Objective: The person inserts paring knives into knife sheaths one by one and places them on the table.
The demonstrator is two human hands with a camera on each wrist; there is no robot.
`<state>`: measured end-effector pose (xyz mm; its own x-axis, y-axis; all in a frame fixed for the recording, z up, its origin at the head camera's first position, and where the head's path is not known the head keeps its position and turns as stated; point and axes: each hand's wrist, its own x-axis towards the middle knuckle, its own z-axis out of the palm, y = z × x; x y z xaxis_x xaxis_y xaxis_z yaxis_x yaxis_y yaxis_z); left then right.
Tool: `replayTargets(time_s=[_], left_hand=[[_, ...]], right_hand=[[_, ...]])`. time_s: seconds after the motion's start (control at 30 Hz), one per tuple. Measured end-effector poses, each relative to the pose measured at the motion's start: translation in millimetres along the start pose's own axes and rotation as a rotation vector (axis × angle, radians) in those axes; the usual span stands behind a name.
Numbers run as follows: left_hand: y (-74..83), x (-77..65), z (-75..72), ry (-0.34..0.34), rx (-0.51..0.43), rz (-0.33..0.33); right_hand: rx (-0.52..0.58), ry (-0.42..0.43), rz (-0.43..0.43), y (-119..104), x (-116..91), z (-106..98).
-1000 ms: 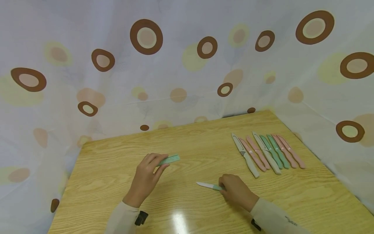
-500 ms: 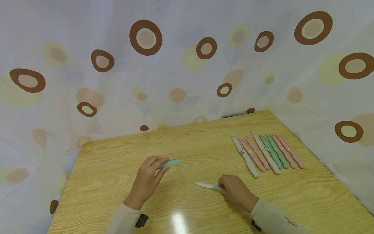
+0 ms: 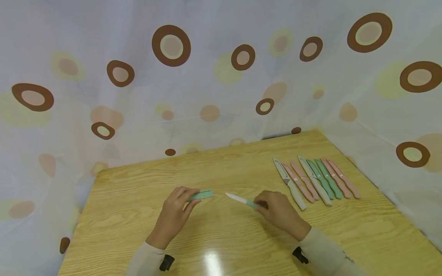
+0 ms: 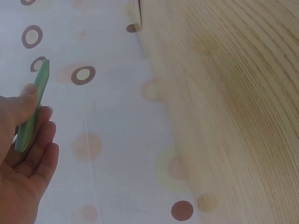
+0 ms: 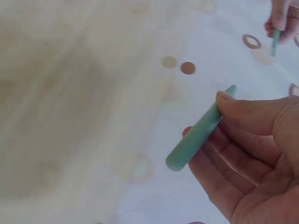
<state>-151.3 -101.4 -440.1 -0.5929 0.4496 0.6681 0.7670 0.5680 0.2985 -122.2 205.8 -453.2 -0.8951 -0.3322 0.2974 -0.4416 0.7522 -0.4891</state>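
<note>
My left hand (image 3: 174, 212) pinches a green knife sheath (image 3: 202, 195) between thumb and fingers, its free end pointing right. In the left wrist view the sheath (image 4: 37, 102) shows edge-on against the curtain. Facing it from the right, a small knife (image 3: 239, 199) with a pale blade and green handle is held in my right hand (image 3: 280, 211). The blade tip points at the sheath, a short gap apart from it. The right wrist view shows the green handle (image 5: 196, 135) gripped between thumb and fingers, with the blade out of sight.
At the table's right side lies a row of several sheathed knives: white-handled ones (image 3: 296, 195), pink ones (image 3: 343, 178) and green ones (image 3: 328, 178). A patterned curtain (image 3: 193, 84) surrounds the back and sides of the wooden table (image 3: 145, 184).
My right hand has lifted and turned the knife, bringing its tip up and left, closer to the sheath. The left hand with the sheath has dipped slightly.
</note>
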Motion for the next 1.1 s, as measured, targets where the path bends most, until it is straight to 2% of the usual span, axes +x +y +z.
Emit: replayTargets(time_s=[0.17,0.43,0.67,0.83,0.97,1.1], left_hand=[[1.3,-0.3,2.9,-0.008,-0.010,0.011],[3.0,0.1,4.1,-0.009,-0.027,0.018],[4.9,2.0,6.2,-0.016,-0.043,0.049],[6.3,2.4,7.7,-0.027,-0.053,0.068],[6.1,1.1,8.2,-0.039,-0.050,0.059],[4.8,-1.3,9.9,-0.023,-0.061,0.065]], right_hand=[[-0.029,0.055,-0.046,-13.3,10.4,-13.7],[-0.099,0.051,-0.094,-23.2,14.8,-15.0],[-0.288,0.091,-0.240,-29.4,16.5,-15.0],[-0.409,0.111,-0.294,-30.9,16.1,-14.5],[-0.451,0.115,-0.314,-32.3,16.9,-13.8],[-0.468,0.120,-0.333,-32.0,17.3,-12.0]])
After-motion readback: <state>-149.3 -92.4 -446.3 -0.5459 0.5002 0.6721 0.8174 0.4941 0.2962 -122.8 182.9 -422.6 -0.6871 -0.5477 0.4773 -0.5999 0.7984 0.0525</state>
